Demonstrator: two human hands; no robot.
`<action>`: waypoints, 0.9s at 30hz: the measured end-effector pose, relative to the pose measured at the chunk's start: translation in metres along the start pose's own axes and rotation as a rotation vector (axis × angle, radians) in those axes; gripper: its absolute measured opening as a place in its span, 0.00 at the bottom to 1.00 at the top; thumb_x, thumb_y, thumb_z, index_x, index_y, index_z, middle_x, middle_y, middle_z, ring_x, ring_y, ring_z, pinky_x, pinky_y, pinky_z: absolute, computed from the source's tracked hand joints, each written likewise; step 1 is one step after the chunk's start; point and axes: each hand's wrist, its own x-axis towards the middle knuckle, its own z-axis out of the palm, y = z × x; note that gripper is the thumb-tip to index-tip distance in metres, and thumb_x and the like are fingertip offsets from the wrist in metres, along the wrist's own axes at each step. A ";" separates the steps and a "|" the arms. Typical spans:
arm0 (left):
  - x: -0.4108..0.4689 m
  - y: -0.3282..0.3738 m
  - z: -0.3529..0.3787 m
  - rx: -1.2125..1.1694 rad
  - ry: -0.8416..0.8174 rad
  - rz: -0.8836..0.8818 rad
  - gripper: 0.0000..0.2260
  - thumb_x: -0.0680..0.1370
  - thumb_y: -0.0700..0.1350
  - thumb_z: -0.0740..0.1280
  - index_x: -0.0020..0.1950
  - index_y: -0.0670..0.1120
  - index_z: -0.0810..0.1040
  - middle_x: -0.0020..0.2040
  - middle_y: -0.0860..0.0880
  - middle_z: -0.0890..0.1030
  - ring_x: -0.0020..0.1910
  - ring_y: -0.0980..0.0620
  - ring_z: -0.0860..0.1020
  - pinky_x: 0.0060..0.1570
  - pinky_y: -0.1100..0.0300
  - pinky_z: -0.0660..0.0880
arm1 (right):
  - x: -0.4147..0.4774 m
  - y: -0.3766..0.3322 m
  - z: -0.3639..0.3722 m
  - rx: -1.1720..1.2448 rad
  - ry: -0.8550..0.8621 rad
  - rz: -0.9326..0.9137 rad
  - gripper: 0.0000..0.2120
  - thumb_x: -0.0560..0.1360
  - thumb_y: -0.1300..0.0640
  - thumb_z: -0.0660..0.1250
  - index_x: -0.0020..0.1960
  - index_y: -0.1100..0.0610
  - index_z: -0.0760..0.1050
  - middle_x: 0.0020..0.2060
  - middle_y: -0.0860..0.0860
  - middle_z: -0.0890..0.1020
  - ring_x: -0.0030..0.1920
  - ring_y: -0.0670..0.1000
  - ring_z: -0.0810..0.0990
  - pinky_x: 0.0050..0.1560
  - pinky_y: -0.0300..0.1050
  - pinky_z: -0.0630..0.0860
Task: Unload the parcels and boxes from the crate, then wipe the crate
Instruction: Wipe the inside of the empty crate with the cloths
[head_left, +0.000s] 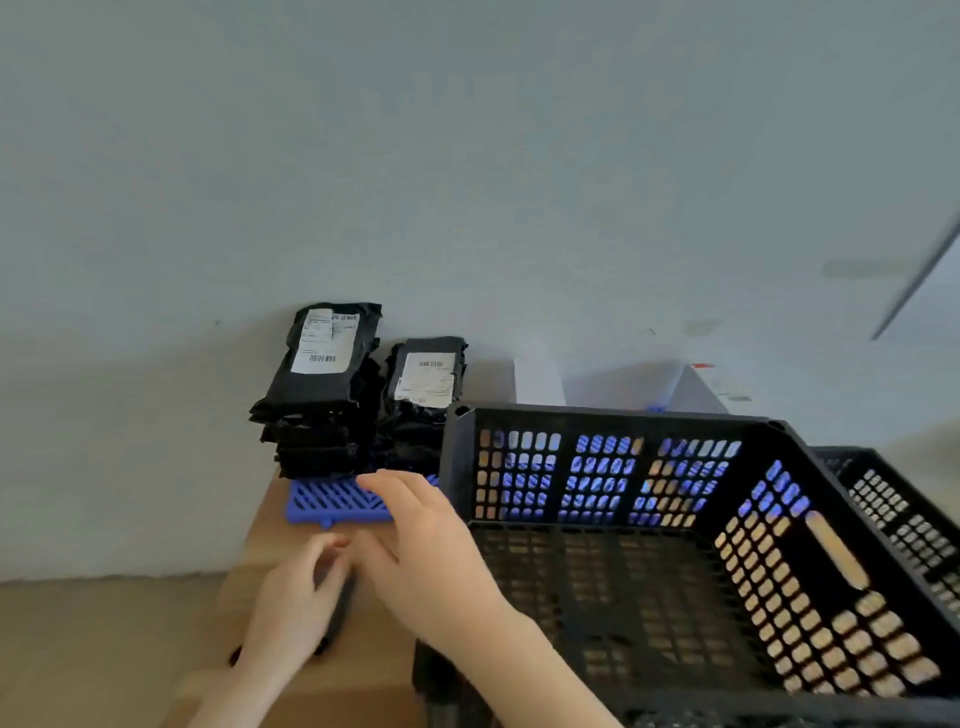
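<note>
Left hand (298, 597): lower left of centre; your fingers (332, 551) curl inward, too blurred to tell a grip.
Right hand (421, 540): just right of it, held flat and loose, pointing toward the upper left.
Left forearm (223, 696): bare, rises from the bottom edge.
Right forearm (540, 670): bare, slants in from the bottom centre.

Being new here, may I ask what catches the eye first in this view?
The big black crate fills the right side, empty inside. Left of it, by the wall, two stacks of black parcels with white labels sit on a blue grid. The left hand and right hand are just in front, the right one's fingers over the grid.
</note>
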 end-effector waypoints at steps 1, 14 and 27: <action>-0.004 0.012 0.004 -0.007 0.011 0.024 0.08 0.80 0.46 0.66 0.58 0.53 0.77 0.51 0.57 0.79 0.50 0.58 0.76 0.49 0.64 0.69 | -0.011 0.012 -0.017 -0.022 0.018 0.004 0.22 0.79 0.54 0.60 0.73 0.48 0.64 0.70 0.43 0.66 0.69 0.45 0.63 0.66 0.33 0.58; 0.015 0.145 0.031 0.130 0.064 0.047 0.10 0.80 0.49 0.64 0.61 0.53 0.76 0.55 0.56 0.77 0.53 0.60 0.74 0.51 0.64 0.70 | -0.032 0.159 -0.147 -0.094 0.004 0.140 0.19 0.79 0.53 0.62 0.70 0.48 0.67 0.69 0.45 0.70 0.69 0.45 0.66 0.65 0.36 0.61; -0.006 0.216 0.082 0.256 0.246 -0.158 0.14 0.80 0.50 0.65 0.64 0.50 0.77 0.56 0.53 0.80 0.55 0.55 0.77 0.53 0.58 0.73 | 0.026 0.252 -0.220 -0.286 -0.214 -0.086 0.20 0.81 0.45 0.57 0.72 0.46 0.65 0.68 0.47 0.71 0.68 0.51 0.68 0.68 0.50 0.67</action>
